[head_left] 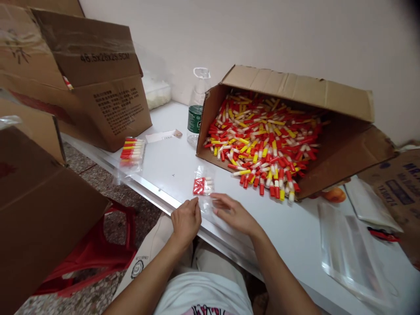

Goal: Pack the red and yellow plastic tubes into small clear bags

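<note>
A small clear plastic bag point(204, 186) holding several red-and-white tubes lies flat near the table's front edge. My left hand point(186, 222) is closed at the bag's near edge, thumb and fingers pinched on the film. To its right, my right hand point(236, 215) lies beside the bag's near end, thumb and forefinger apart and nothing visibly gripped. Beyond both hands, a tipped cardboard box point(295, 87) spills a large heap of red, yellow and white tubes point(262, 140) toward the bag. Another filled bag point(132, 153) lies at the left by the table edge.
A clear plastic bottle point(194, 116) stands beside the tipped box. Large cardboard boxes point(105, 83) crowd the left, with a red stool point(95, 249) below. At the right lie clear plastic bags point(351, 249), a red-and-black item point(383, 234) and a round orange-red thing point(334, 195).
</note>
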`<control>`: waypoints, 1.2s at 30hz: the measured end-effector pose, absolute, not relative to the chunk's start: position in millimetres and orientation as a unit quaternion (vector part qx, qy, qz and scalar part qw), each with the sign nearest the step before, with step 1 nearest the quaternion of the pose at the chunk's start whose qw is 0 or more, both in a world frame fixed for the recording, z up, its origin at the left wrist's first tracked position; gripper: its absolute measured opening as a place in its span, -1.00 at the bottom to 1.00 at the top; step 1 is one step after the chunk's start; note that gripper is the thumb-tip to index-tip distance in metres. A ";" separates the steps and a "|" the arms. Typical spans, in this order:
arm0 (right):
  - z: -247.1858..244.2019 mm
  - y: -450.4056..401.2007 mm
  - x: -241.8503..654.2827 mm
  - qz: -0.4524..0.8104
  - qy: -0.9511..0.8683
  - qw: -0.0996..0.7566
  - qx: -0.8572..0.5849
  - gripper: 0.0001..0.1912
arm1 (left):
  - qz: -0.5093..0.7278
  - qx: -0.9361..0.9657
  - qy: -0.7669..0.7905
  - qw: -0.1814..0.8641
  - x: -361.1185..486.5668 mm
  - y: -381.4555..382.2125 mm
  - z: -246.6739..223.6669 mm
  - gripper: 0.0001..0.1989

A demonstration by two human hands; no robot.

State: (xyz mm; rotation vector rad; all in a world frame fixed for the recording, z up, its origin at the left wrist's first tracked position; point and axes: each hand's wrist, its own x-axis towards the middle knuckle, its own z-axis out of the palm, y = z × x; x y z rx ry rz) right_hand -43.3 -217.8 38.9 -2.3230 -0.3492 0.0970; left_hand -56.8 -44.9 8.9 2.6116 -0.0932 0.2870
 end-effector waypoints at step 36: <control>41.0 -230.3 -106.1 -0.238 -0.233 0.205 -0.920 -0.93 | 0.210 0.927 -0.088 0.299 -68.7 -55.5 3.0 -0.74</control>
